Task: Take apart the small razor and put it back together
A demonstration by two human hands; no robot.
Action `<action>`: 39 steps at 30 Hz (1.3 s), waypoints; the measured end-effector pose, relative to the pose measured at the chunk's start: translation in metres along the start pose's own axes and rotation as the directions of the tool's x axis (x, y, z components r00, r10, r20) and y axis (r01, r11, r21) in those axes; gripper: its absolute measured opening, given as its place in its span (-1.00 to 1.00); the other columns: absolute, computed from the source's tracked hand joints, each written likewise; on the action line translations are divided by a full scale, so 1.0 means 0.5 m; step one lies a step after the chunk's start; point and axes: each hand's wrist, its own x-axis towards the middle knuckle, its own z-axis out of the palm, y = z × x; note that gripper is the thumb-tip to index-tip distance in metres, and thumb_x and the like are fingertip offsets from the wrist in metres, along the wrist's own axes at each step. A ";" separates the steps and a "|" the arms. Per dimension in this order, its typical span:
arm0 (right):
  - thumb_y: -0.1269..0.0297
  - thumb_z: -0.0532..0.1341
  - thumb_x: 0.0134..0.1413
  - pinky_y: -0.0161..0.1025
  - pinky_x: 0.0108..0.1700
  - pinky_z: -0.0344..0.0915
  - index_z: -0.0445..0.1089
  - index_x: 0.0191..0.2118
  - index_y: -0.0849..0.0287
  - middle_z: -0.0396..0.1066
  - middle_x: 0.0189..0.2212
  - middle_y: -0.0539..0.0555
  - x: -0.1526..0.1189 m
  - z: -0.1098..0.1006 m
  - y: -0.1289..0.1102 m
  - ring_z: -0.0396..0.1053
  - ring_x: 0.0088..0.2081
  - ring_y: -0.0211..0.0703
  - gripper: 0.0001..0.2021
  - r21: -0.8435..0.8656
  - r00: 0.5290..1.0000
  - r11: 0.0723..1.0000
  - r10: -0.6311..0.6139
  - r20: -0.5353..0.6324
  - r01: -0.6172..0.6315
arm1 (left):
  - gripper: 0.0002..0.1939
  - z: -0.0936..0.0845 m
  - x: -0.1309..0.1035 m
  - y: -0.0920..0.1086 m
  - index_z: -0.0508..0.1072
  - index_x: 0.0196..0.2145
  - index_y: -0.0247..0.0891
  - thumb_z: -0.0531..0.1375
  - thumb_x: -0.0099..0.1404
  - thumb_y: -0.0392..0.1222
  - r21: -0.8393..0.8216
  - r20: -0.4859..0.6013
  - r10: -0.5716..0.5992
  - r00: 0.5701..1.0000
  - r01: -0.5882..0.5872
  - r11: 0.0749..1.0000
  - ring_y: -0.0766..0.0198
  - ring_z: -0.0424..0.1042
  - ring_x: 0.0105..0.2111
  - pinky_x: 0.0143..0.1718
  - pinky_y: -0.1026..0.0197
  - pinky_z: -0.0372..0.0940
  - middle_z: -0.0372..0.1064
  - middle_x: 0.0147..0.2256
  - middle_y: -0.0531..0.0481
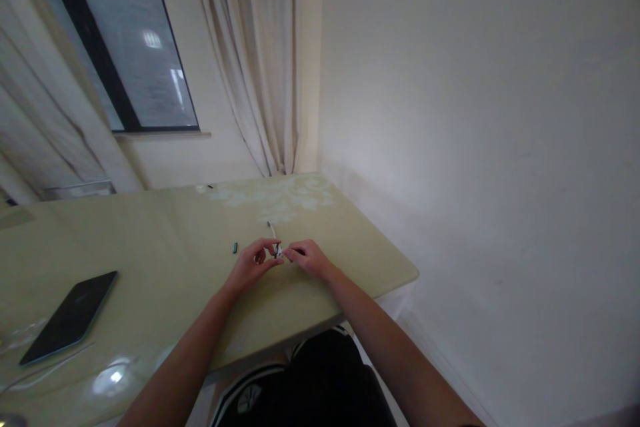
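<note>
"Fingers of the left hand (250,263), what are they doing?"

"Thumb and fingertips curve round a small white-and-dark piece (279,251) at the centre of the frame, slightly below the middle, and hold it from the left."

"And those of the right hand (311,257)?"

"Pinched narrow, seemingly on the piece's right edge. Something dark shows beside the thumb, too small to name."

"How would the piece handle?"

"Light, by the look of it, probably stiff and perhaps fragile. Its edges seem the best hold, with fingertips only and little pressure. A white strand (273,232) with a dark tip lies just above; whether it joins the piece cannot be told."

"What does the table (165,233) carry?"

"From the left: a pale cable (55,365) at lower left, a dark flat device (70,317) just above it, a tiny dark bit (210,186) near the far edge, then a small dark block (235,247) beside the left hand. The top is pale green and glossy, so small parts might slide."

"And the room?"

"A cream curtain (40,80) at upper left, a dark-framed window (130,33), another curtain (255,47) at upper centre, and a plain pale wall (465,113) filling the right."
</note>
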 end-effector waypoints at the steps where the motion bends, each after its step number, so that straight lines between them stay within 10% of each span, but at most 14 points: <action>1: -0.01 0.14 0.32 -0.33 -0.38 0.06 0.42 -0.50 0.19 0.25 -0.60 -0.07 0.000 0.001 0.002 0.20 -0.49 -0.28 -0.55 0.004 1.000 1.000 0.001 0.000 -0.001 | -0.48 0.000 0.000 -0.001 0.55 -0.01 -0.17 0.38 0.17 0.17 0.003 0.006 -0.005 1.000 0.005 1.000 0.38 0.19 -0.53 -0.45 0.29 0.20 0.43 -0.37 0.06; 24: -0.16 0.14 0.25 -0.30 -0.42 0.00 0.35 -0.55 0.18 0.15 -0.65 -0.08 0.002 0.001 0.006 0.11 -0.53 -0.29 -0.47 0.109 0.999 0.994 0.020 -0.032 -0.017 | -0.50 -0.003 -0.002 -0.004 0.56 -0.05 -0.18 0.39 0.14 0.15 0.026 0.031 -0.025 0.999 0.025 0.999 0.36 0.23 -0.53 -0.45 0.28 0.22 0.48 -0.38 0.06; 34: -0.19 0.05 0.32 -0.30 -0.38 0.02 0.41 -0.37 0.16 0.17 -0.55 -0.07 0.036 -0.055 0.037 0.15 -0.46 -0.23 -0.50 0.086 0.884 0.991 0.134 -0.448 -0.107 | -0.55 0.010 0.010 -0.015 0.52 -0.02 -0.19 0.34 0.23 0.12 0.138 -0.032 -0.027 0.999 0.031 0.990 0.31 0.27 -0.48 -0.39 0.25 0.25 0.47 -0.37 0.06; 39: -0.09 0.11 0.22 -0.28 -0.37 0.01 0.35 -0.40 0.13 0.19 -0.56 -0.09 0.031 -0.125 0.103 0.16 -0.45 -0.20 -0.62 0.044 0.811 0.982 0.176 -0.558 -0.183 | -0.63 0.070 0.080 0.006 0.57 -0.05 -0.18 0.40 0.19 -0.08 0.327 0.156 0.016 0.988 -0.067 0.943 0.19 0.43 -0.29 -0.19 0.16 0.31 0.52 -0.22 -0.04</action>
